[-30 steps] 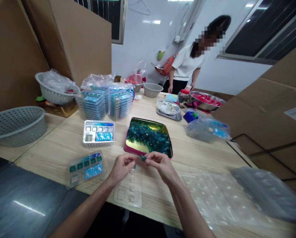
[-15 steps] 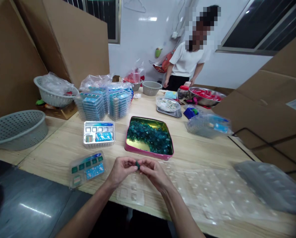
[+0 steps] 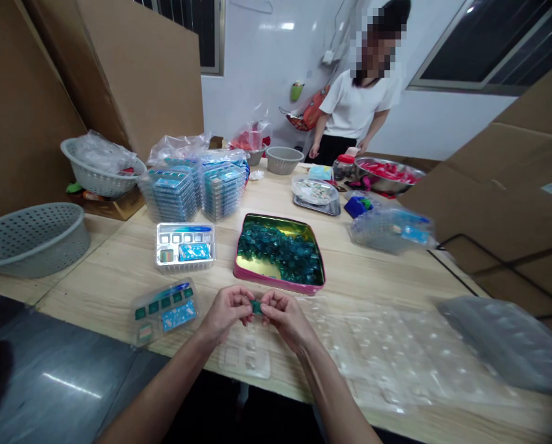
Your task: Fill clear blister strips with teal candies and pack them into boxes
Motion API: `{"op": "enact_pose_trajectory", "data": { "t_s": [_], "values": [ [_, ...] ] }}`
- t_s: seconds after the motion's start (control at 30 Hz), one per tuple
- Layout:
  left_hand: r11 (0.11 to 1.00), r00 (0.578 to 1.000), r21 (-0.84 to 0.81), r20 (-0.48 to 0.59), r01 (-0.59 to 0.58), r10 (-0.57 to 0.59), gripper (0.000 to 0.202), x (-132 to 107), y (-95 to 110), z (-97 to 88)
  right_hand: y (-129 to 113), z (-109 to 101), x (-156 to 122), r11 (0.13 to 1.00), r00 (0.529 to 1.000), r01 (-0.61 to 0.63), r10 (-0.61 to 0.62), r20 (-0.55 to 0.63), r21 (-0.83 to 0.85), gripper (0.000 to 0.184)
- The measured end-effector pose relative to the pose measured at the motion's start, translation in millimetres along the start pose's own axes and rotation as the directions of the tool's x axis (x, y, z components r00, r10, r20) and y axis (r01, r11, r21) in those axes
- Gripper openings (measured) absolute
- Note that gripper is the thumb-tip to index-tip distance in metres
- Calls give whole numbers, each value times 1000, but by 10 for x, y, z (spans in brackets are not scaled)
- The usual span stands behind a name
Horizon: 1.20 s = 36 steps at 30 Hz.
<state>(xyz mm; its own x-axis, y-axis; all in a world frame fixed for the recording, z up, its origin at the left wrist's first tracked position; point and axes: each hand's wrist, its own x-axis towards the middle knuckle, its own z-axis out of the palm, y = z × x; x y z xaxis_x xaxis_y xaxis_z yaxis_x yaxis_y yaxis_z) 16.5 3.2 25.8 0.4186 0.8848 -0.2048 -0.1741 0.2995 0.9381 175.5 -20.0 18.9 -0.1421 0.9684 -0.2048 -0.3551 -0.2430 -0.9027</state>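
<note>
My left hand [image 3: 233,313] and my right hand [image 3: 282,314] pinch a small dark green square piece [image 3: 256,306] between them, each at one side. Below them on the table lies a clear plastic blister tray [image 3: 245,361], partly covered by my hands. Just beyond stands a pink-rimmed tin [image 3: 280,283] holding many teal-green translucent pieces [image 3: 285,250]. To the left of my hands, a clear tray [image 3: 164,312] has green squares, a blue pen and a blue patterned piece in its compartments. Behind it is a similar tray [image 3: 185,246] whose row of small compartments has no green squares.
Stacks of filled trays [image 3: 171,191] stand at the back left, near grey baskets [image 3: 35,240]. Clear blister sheets [image 3: 396,351] cover the right front. A steel bowl [image 3: 387,185] holds red items. Across the table stands a person [image 3: 356,111] in white. Cardboard panels [image 3: 498,179] flank the table.
The green piece has turned so its flat face shows more, and my fingers have moved slightly apart. The view has shifted a little; the person across leans slightly differently.
</note>
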Motion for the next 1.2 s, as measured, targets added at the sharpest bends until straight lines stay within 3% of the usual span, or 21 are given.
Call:
{"op": "enact_pose_trajectory", "data": {
  "t_s": [0.1, 0.2, 0.27, 0.33, 0.43, 0.57, 0.73, 0.83, 0.97, 1.2],
  "values": [
    [973, 999, 230, -37, -2, 11, 14, 6, -106, -27, 109, -45, 6, 994, 1000, -10, 12, 11, -105, 25],
    [811, 988, 583, -96, -41, 119, 15, 22, -177, -24, 218, -59, 24, 939, 999, 35, -44, -19, -341, 14],
    [649, 979, 759, -84, -57, 184, 20, 30, -203, -1, 257, -39, 35, 829, 987, 98, -150, -50, -551, 3],
    [514, 977, 855, -46, -69, 208, 22, 30, -218, 26, 259, -8, 36, 668, 966, 142, -255, -46, -730, 7],
    [407, 977, 910, -16, -74, 212, 23, 22, -223, 55, 229, 18, 21, 508, 952, 161, -306, -3, -846, 11],
    [434, 982, 898, -16, -69, 189, 25, 4, -207, 64, 221, 3, -8, 461, 957, 143, -290, 4, -876, 13],
    [479, 980, 872, 2, -99, 199, 19, -7, -196, 45, 214, -2, -21, 336, 948, 174, -310, 65, -926, 21],
    [472, 985, 875, 30, -108, 169, 21, 8, -188, 17, 161, -28, 4, 367, 954, 201, -285, 96, -908, 22],
    [549, 984, 835, -66, -35, 164, 19, 37, -182, -22, 86, -52, 106, 442, 953, 171, -302, 33, -880, 15],
    [512, 982, 857, -45, -56, 182, 21, 64, -217, -39, 23, -27, 333, 291, 951, 271, -226, 210, -918, 32]
  ]
}}
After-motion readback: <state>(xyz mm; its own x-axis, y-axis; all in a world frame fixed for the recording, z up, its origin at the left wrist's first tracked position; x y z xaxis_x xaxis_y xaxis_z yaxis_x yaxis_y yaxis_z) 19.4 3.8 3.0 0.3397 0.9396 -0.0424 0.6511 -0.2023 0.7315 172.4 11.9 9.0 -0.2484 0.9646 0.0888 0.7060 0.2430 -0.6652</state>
